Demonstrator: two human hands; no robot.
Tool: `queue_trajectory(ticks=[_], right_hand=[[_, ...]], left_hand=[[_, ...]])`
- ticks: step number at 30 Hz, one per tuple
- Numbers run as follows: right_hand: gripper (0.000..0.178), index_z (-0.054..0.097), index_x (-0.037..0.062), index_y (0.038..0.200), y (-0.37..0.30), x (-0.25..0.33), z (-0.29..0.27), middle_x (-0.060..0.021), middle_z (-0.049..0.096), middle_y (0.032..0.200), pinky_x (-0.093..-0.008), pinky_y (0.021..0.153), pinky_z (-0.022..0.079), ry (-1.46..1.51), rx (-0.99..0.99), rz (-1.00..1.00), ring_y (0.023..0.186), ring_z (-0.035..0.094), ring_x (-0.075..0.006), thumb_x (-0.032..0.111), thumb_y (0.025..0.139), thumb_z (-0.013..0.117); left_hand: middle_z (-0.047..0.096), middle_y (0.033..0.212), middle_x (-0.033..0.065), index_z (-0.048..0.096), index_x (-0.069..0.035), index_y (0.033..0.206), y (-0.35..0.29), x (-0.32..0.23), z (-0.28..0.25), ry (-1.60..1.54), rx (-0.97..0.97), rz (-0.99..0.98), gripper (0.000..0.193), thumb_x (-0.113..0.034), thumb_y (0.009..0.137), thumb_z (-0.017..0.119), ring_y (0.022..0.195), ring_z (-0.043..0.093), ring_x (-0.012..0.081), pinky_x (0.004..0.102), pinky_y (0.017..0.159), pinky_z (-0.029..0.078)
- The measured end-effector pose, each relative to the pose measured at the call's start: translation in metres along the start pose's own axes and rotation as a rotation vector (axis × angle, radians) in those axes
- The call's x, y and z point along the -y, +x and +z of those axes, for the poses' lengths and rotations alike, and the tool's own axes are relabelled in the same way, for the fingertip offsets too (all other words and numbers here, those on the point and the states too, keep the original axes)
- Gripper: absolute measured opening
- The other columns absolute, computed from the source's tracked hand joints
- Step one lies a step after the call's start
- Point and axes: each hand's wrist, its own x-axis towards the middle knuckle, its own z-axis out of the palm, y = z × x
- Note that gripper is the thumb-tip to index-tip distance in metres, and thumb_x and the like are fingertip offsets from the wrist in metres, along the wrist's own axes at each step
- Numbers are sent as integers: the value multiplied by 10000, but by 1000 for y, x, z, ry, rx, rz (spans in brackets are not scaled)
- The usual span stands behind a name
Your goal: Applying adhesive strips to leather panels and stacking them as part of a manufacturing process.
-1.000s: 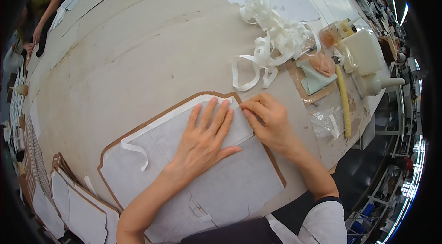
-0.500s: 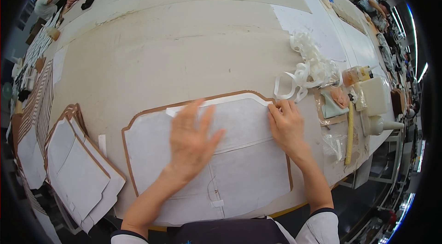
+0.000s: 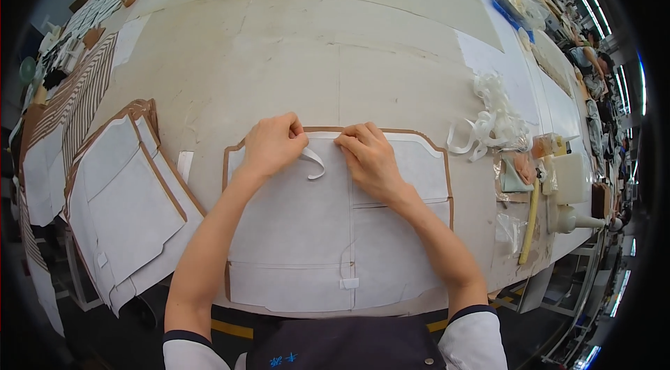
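Observation:
A large pale fabric panel with a brown edge lies flat in front of me, seams crossing it. A narrow white tape runs along the inside of its far edge, right of my hands. At that edge, left of centre, my left hand pinches the tape, whose free end curls down onto the panel. My right hand has its fingers closed on the tape at the edge, just right of the left hand. The fingertips partly hide the tape. A small white tag sits near the panel's bottom.
Stacked brown-edged panels hang over the table's left edge beside striped cloth. On the right lie a heap of white tape, a yellow rod and a whitish plastic bottle. A blue tray stands farther back.
My right hand has moved left along the far edge toward the middle. My left hand, spread and blurred before, now pinches the tape at the edge. The view has shifted.

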Motion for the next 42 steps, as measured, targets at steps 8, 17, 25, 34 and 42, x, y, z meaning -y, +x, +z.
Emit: queue_trajectory(ticks=[8,17,25,34,42], right_hand=[[189,675,-5,966,-1,3,5,-74,627,980,-379,762,468,-104,-72,-46,887,571,-258,-74,790,662],[353,631,-28,1025,1,3,10,-113,606,1076,-386,781,476,-177,-91,-63,961,592,-285,-95,680,661],[355,634,-100,1003,-2,1,9,-177,587,1074,-402,772,528,-158,-68,-9,955,588,-340,-119,648,640],[386,645,-101,1033,-7,1,10,-169,599,1088,-385,755,545,-118,-87,11,952,602,-338,-131,649,632],[412,660,-79,1086,-9,5,11,-156,609,1122,-384,784,534,-206,-55,22,1004,593,-328,-98,675,647]], left_hand=[[666,734,58,684,15,878,-9,33,-40,-445,159,-221,176,-159,880,656,624,625,110,274,593,521],[661,712,44,690,14,891,-28,43,-49,-530,75,-357,200,-177,940,658,616,608,89,233,551,458],[709,847,66,678,7,922,-44,0,-45,-448,14,243,71,-61,922,657,731,665,134,266,650,517],[672,881,34,682,-1,912,-42,42,-47,-764,-60,-146,76,-72,933,668,745,605,83,212,670,465],[653,785,11,705,14,884,-33,50,-39,-561,-95,-370,103,-88,899,712,642,573,61,197,586,463]])
